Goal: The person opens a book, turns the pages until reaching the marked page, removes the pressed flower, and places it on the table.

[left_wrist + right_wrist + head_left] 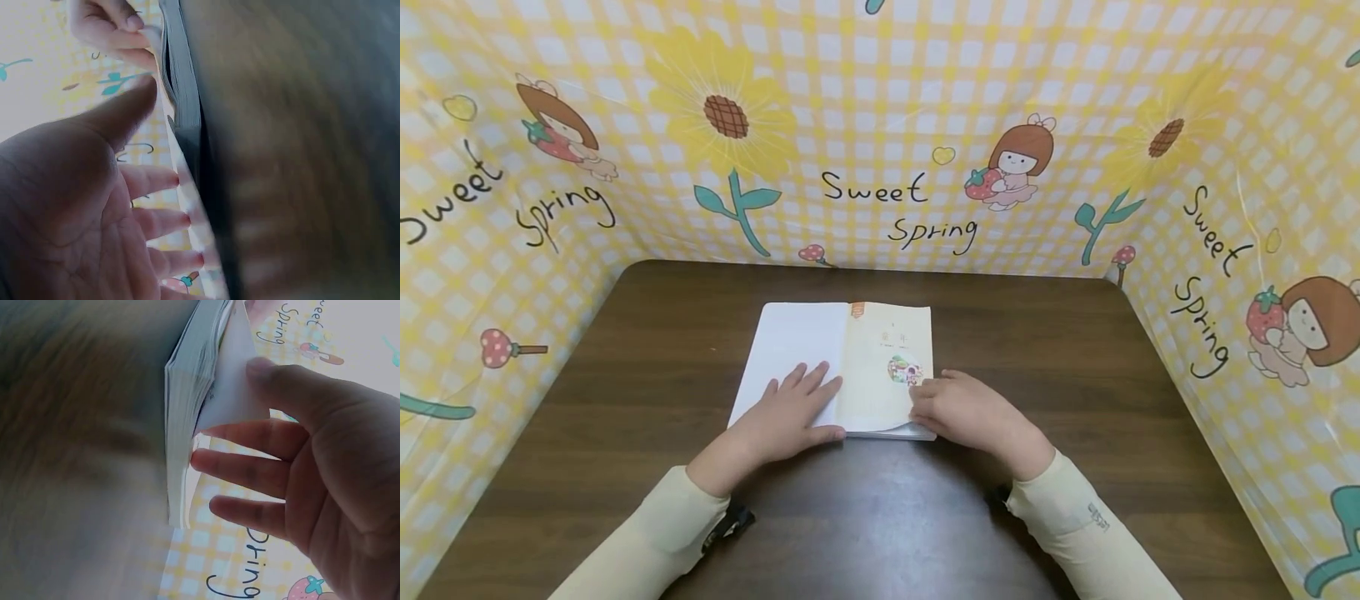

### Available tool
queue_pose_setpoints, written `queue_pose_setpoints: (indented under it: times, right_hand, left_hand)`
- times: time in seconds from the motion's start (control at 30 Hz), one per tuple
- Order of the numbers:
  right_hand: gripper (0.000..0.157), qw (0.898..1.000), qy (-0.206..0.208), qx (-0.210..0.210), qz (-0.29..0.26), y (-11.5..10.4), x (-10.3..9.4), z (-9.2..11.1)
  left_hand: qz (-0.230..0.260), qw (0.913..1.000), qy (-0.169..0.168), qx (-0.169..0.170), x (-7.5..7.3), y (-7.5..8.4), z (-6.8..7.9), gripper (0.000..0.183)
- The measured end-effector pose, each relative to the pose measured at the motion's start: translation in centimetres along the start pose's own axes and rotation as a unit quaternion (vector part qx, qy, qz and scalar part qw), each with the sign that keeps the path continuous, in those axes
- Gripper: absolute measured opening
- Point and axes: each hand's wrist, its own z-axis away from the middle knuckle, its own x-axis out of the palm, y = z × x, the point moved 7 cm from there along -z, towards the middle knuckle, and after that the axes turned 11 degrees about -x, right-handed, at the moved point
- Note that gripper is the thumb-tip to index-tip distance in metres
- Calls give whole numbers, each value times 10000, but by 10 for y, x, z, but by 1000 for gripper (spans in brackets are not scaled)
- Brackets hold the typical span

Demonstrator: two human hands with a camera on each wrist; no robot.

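Note:
An open book lies on the table, with a blank white left side and a cream right page bearing a small coloured picture. My left hand rests on the white side with fingers spread, its thumb near the lower end of the fold. At the lower right corner, my right hand pinches the cream page between thumb and fingers. That corner curves up off the pages beneath. In the right wrist view the lifted page stands apart from the thick page block, the thumb against its edge.
The dark wooden table extends around the book on all sides. A yellow checked cloth with flowers and cartoon figures encloses it at the back and both sides. A black strap shows at the left sleeve.

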Motion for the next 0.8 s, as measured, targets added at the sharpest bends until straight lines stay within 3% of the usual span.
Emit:
queue_pose_setpoints:
  times: [0.13,0.23,0.43,0.6,0.8]
  right_hand:
    - [26,9996,267,28,71,-1,-4,-1]
    - [31,9989,320,233,-247,2,-6,-1]
    - [27,9907,-14,765,-1122,10,-1,1]
    - [25,9680,-150,1465,-2031,20,4,7]
    - [29,9296,281,2044,-3055,30,4,12]
  left_hand:
    - [-140,9992,367,-118,-4,5,0,80]
    - [-193,9979,595,-176,-7,9,1,77]
    - [-135,9976,668,-84,-9,15,4,78]
    - [-67,9977,676,-19,-9,17,3,77]
    - [-14,9967,811,51,-10,19,2,75]
